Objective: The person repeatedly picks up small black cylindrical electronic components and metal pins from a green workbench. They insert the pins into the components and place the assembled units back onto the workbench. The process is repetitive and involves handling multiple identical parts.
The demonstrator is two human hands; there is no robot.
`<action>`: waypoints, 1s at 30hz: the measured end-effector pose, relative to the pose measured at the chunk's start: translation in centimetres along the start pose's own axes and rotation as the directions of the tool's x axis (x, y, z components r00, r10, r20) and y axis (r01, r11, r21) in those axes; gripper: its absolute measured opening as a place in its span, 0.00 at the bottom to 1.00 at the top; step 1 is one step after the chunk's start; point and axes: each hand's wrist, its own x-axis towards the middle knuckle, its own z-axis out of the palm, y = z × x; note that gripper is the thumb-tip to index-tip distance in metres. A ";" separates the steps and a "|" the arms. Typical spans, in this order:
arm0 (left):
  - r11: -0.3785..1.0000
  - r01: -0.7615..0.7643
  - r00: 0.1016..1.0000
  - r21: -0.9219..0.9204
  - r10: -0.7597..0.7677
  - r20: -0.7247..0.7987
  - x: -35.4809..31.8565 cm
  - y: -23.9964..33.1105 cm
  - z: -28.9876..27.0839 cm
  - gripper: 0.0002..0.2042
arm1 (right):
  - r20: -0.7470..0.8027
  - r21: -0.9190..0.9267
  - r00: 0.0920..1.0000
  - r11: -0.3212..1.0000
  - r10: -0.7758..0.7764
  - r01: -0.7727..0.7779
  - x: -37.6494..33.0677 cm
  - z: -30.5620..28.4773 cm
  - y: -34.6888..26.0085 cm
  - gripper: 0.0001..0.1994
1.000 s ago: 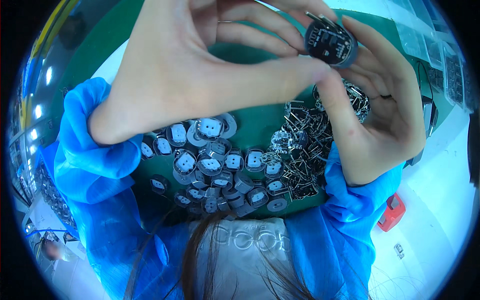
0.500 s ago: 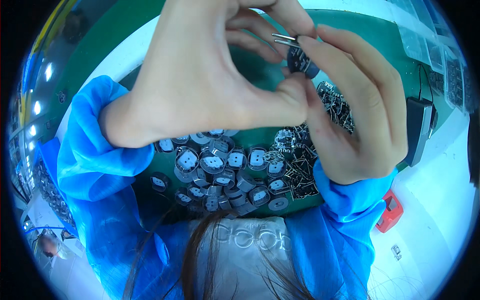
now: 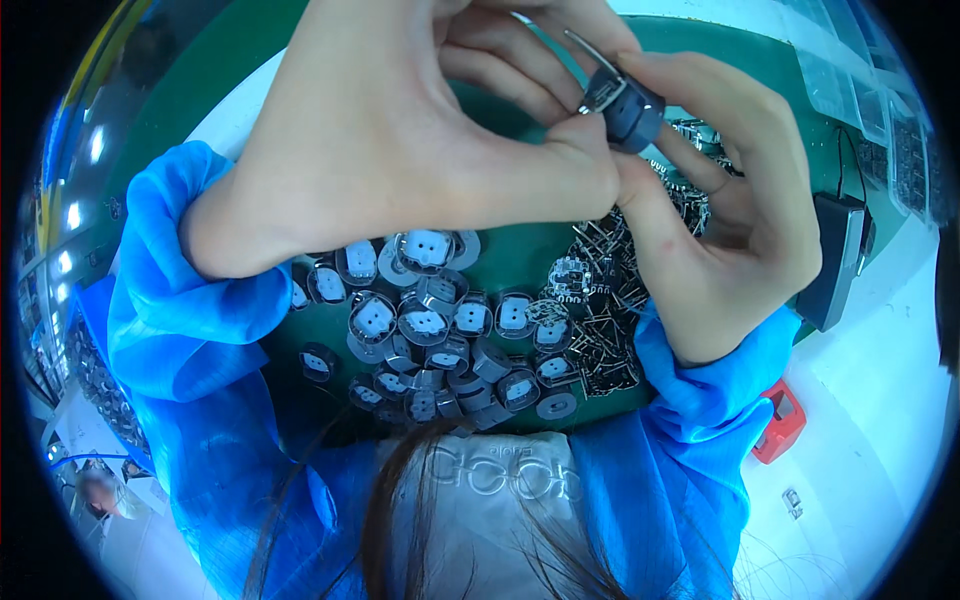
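A small round dark-grey plastic housing with metal pins [image 3: 637,118] is held up above the mat between my two hands. My left hand [image 3: 430,150] has its thumb against the pin side, with the other fingers curled behind. My right hand [image 3: 745,190] grips the housing's outer side between thumb and fingers. One long pin sticks out toward the upper left. Below my hands lies a pile of similar round grey housings [image 3: 425,322] with pale inner faces. To its right is a heap of small metal pins and circuit boards [image 3: 603,345].
A green mat [image 3: 520,255] covers the white table [image 3: 880,330]. At the right stand a black box with a cable [image 3: 835,265] and clear plastic bins [image 3: 860,90]. A red plastic piece [image 3: 780,425] lies by my right sleeve. Another person [image 3: 100,492] shows at far left.
The housing has been turned between my fingers, so its rounded side shows more and its pins point up-left. My left hand has shifted slightly up and left, uncovering more housings.
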 end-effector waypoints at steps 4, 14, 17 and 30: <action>1.000 -0.002 1.000 0.031 0.002 -0.011 0.1 -1.1 -0.5 0.17 | 0.006 0.035 0.999 0.999 0.031 -0.031 -0.2 0.5 0.5 0.20; 0.947 -0.182 0.982 0.263 0.190 -0.005 0.8 1.4 -1.1 0.17 | 0.094 0.421 0.944 0.847 0.317 -0.326 0.7 -0.5 0.7 0.22; 0.938 -0.223 0.975 0.267 0.214 0.063 1.0 0.0 -2.1 0.15 | 0.167 0.056 0.967 0.977 0.194 -0.205 0.6 -0.1 1.4 0.22; 0.994 0.003 0.993 0.106 -0.015 0.120 1.5 -2.0 -1.4 0.12 | 0.194 0.372 0.897 0.817 0.397 -0.441 0.5 -0.1 -0.4 0.23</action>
